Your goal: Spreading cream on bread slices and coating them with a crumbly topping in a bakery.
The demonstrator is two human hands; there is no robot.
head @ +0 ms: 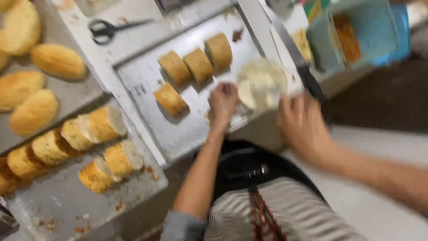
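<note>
Right at mid-frame, the left hand [223, 103] sits closed beside the pale dough lump [261, 83], nearer it; the right hand [303, 125], lower right, seems to grip a long knife [295, 56] running to the upper middle, though blur hides its fingers.

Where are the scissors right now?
The black scissors lie at the top left of the head view, on the metal counter between two baking trays.
</note>
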